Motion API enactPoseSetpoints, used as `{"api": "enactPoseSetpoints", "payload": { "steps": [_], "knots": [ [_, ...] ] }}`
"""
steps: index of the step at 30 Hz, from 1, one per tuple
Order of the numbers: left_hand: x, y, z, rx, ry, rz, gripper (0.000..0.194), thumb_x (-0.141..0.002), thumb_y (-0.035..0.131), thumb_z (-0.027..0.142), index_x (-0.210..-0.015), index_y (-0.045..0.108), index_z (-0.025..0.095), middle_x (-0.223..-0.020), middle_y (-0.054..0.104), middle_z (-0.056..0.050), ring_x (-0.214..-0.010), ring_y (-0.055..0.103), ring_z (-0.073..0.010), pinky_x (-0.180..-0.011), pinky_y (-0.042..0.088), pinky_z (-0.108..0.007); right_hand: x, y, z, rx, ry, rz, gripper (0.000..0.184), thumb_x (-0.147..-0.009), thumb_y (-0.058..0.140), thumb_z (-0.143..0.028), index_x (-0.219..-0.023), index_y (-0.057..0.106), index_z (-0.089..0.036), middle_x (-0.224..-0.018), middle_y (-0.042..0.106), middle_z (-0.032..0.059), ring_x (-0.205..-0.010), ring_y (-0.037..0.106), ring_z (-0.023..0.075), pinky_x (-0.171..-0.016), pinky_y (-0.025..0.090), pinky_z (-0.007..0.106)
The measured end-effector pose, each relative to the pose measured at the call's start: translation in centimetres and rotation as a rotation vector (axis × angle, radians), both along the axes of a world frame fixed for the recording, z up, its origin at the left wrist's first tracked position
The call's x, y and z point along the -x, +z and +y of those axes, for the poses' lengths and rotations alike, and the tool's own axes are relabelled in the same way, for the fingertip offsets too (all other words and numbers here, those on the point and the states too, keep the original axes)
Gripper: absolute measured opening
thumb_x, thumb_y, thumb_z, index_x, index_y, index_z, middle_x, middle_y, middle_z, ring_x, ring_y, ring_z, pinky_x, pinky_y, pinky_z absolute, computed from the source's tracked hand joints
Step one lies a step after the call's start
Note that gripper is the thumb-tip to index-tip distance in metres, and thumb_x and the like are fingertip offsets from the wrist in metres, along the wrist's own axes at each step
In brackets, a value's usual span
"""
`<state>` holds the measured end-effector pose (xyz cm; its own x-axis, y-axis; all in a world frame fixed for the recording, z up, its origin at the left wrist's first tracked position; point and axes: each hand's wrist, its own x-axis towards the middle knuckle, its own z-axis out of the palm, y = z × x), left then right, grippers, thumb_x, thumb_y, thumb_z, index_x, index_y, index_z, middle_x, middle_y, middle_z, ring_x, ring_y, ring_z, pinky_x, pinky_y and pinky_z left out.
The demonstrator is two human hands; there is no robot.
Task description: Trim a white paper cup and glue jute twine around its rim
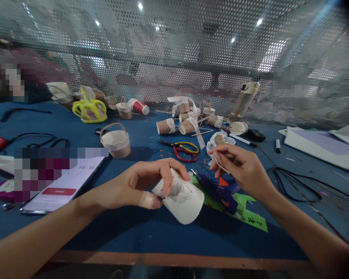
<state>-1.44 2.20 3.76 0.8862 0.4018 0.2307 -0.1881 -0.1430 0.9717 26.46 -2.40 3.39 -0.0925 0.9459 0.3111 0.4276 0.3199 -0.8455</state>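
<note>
My left hand (163,182) grips a white paper cup (187,199) with grey printing on its side; the cup lies tilted above the table's front part. A bandage wraps the thumb of this hand. To the right, my right hand (235,161) pinches a thin beige string (222,167) between thumb and fingers, apart from the cup. Between the hands, a dark blue glue gun (216,190) rests on a green paper piece (253,217). Just behind my right hand sits a bundle of white lace (218,140).
Scissors (187,149) with red and yellow handles lie mid-table. A small basket (116,142) and a phone (66,182) are at left. Several twine-wrapped cups (165,126) fill the back, near a bottle (244,102). Black cable (293,190) and paper sheets (322,149) lie right.
</note>
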Motion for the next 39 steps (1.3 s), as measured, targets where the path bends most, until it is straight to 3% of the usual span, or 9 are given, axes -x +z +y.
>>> {"api": "enactPoseSetpoints", "payload": {
  "steps": [7, 13, 15, 17, 22, 24, 30, 35, 39],
  "knots": [
    [0.2, -0.3, 0.2, -0.176, -0.032, -0.027, 0.009, -0.080, 0.070, 0.013, -0.081, 0.063, 0.019, -0.116, 0.062, -0.012, -0.116, 0.056, -0.0323, -0.097, 0.045, -0.046, 1.2, 0.1, -1.0, 0.014, 0.134, 0.019, 0.012, -0.097, 0.058, -0.031, -0.099, 0.066, -0.022, -0.082, 0.073, 0.0002, -0.066, 0.072, 0.0110, -0.063, 0.059, 0.021],
    [-0.1, 0.0, 0.1, -0.223, -0.045, -0.007, 0.015, -0.078, 0.069, 0.008, -0.089, 0.066, 0.018, -0.115, 0.064, -0.013, -0.116, 0.058, -0.0322, -0.099, 0.047, -0.047, -0.1, -0.1, 0.4, -0.135, -0.007, -0.087, 0.015, -0.098, 0.056, -0.030, -0.107, 0.066, -0.023, -0.097, 0.075, 0.0031, -0.086, 0.074, 0.0163, -0.077, 0.060, 0.028],
    [-0.2, 0.2, 0.0, -0.258, -0.045, 0.017, 0.017, -0.079, 0.069, 0.010, -0.093, 0.067, 0.018, -0.117, 0.065, -0.013, -0.117, 0.058, -0.0329, -0.098, 0.048, -0.048, -1.4, -0.1, 1.3, -0.244, -0.125, -0.246, 0.020, -0.099, 0.051, -0.026, -0.113, 0.065, -0.022, -0.104, 0.075, 0.0051, -0.095, 0.073, 0.0191, -0.080, 0.060, 0.031],
    [-0.2, 0.4, -0.1, -0.290, -0.035, 0.055, 0.019, -0.080, 0.070, 0.012, -0.098, 0.068, 0.019, -0.120, 0.065, -0.014, -0.117, 0.059, -0.0332, -0.098, 0.049, -0.047, -2.7, -0.1, 2.2, -0.342, -0.285, -0.643, 0.028, -0.098, 0.045, -0.018, -0.115, 0.066, -0.022, -0.111, 0.074, 0.0062, -0.098, 0.071, 0.0220, -0.083, 0.058, 0.036],
    [-0.4, 0.9, -0.4, -0.350, -0.017, 0.146, 0.015, -0.083, 0.070, 0.016, -0.097, 0.069, 0.020, -0.128, 0.063, -0.014, -0.113, 0.062, -0.0312, -0.091, 0.053, -0.040, -3.5, 0.1, 3.2, -0.394, -0.336, -0.872, 0.028, -0.092, 0.049, -0.016, -0.104, 0.074, -0.014, -0.115, 0.064, 0.0211, -0.113, 0.056, 0.0418, -0.090, 0.047, 0.061],
    [-0.4, 0.9, -0.5, -0.341, -0.015, 0.170, 0.013, -0.082, 0.072, 0.017, -0.094, 0.068, 0.020, -0.128, 0.062, -0.013, -0.111, 0.063, -0.0297, -0.090, 0.053, -0.038, -2.3, 0.2, 3.5, -0.426, -0.267, -0.922, 0.029, -0.094, 0.047, -0.015, -0.110, 0.072, -0.013, -0.122, 0.059, 0.0217, -0.122, 0.050, 0.0400, -0.098, 0.044, 0.060],
    [-0.4, 0.3, -0.6, -0.198, 0.064, 0.172, 0.011, -0.083, 0.075, 0.020, -0.090, 0.066, 0.019, -0.129, 0.060, -0.010, -0.115, 0.061, -0.0266, -0.093, 0.052, -0.035, 1.9, -0.8, 7.3, -0.285, 0.182, -1.091, 0.023, -0.096, 0.054, -0.015, -0.113, 0.068, -0.013, -0.114, 0.067, 0.0141, -0.108, 0.063, 0.0249, -0.094, 0.052, 0.040],
    [-0.3, -0.2, -0.5, -0.148, 0.146, 0.179, 0.034, -0.083, 0.076, 0.021, -0.115, 0.066, 0.026, -0.133, 0.059, -0.007, -0.125, 0.055, -0.0273, -0.096, 0.050, -0.034, 3.3, -1.3, 10.4, -0.113, 0.197, -1.142, 0.035, -0.096, 0.062, -0.033, -0.126, 0.058, -0.017, -0.127, 0.062, 0.0096, -0.105, 0.065, 0.0231, -0.087, 0.057, 0.044],
    [-0.4, -0.1, -0.4, -0.025, 0.249, 0.245, 0.041, -0.084, 0.075, 0.029, -0.124, 0.063, 0.029, -0.125, 0.064, -0.004, -0.112, 0.061, -0.0251, -0.091, 0.051, -0.033, 3.5, -0.3, 11.1, -0.059, 0.134, -1.075, 0.035, -0.096, 0.061, -0.033, -0.127, 0.058, -0.017, -0.127, 0.062, 0.0100, -0.106, 0.065, 0.0233, -0.088, 0.056, 0.045]
  ]
}}
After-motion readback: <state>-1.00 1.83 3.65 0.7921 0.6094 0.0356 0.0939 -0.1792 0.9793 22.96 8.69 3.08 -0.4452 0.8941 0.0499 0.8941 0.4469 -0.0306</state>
